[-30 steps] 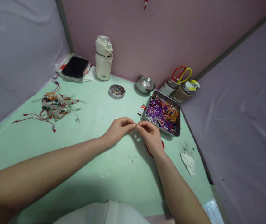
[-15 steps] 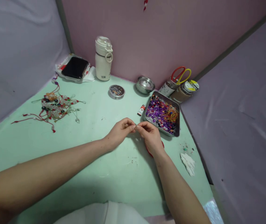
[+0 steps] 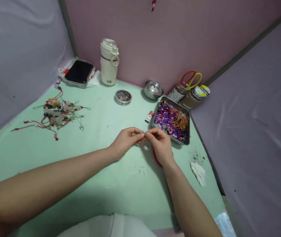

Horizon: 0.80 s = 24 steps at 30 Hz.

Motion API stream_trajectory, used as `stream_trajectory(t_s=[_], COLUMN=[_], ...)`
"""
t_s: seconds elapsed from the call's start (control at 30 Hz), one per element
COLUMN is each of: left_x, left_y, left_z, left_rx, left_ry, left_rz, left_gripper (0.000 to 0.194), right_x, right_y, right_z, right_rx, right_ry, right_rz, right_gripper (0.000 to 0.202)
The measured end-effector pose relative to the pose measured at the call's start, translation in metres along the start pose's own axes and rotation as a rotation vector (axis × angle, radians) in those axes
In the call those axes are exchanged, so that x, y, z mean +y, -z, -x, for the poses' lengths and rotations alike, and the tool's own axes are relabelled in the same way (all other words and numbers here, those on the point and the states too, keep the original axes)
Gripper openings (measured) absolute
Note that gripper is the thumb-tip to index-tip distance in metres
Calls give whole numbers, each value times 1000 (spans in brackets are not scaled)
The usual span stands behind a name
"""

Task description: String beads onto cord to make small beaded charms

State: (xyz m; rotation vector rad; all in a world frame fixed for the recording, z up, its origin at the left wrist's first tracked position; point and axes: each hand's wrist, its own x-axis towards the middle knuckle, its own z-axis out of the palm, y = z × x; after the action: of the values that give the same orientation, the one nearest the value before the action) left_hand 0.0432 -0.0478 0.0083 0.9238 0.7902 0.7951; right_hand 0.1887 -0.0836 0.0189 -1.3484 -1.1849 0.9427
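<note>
My left hand (image 3: pixel 128 140) and my right hand (image 3: pixel 160 144) meet fingertip to fingertip above the table. Both are pinched closed on something small and shiny between them, too small to name. A clear bit, perhaps a bead, shows just under the left fingers. Beneath the right hand lies a red object (image 3: pixel 157 158), mostly hidden by the palm and wrist. Close beyond that hand stands a metal tray (image 3: pixel 189 133) filled with purple, black, red and orange beads (image 3: pixel 166 117) and a tangle of orange cord (image 3: pixel 180 121).
Beaded strings with red cords (image 3: pixel 56 112) lie at left. Along the back are a phone (image 3: pixel 79 71), a cream bottle (image 3: pixel 109 65), a round tin (image 3: pixel 123 97), a steel bowl (image 3: pixel 153 90), scissors (image 3: pixel 192 79) in a jar and a lidded jar (image 3: pixel 192 98). Crumpled white tissue (image 3: pixel 198 173) lies right.
Both hands have shifted very slightly to the right and toward me, still pinched together. A clear bit now shows below the left fingers. Nothing else on the table has moved.
</note>
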Motion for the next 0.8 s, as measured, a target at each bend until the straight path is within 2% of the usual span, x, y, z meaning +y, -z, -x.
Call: stream_trajectory(t_s=[0.2,0.53,0.67,0.8], left_x=[-1,-4,-1,4], left_y=[-1,2,4,3], left_z=[1,-1,1,6], left_rx=[-14,29,42,29], left_ry=[32,-37,-110,-82], left_rz=[57,-19,-168,-253], left_gripper=[20,22,24,23], right_x=[2,4,-5,-26], right_y=[0,-1,15,46], right_z=[-1,-3,-9,-19], right_rx=[-11,19,175,326], right_ry=[23,20,32,88], right_rz=[-15,7,-7,41], right_gripper=[11,13,17,19])
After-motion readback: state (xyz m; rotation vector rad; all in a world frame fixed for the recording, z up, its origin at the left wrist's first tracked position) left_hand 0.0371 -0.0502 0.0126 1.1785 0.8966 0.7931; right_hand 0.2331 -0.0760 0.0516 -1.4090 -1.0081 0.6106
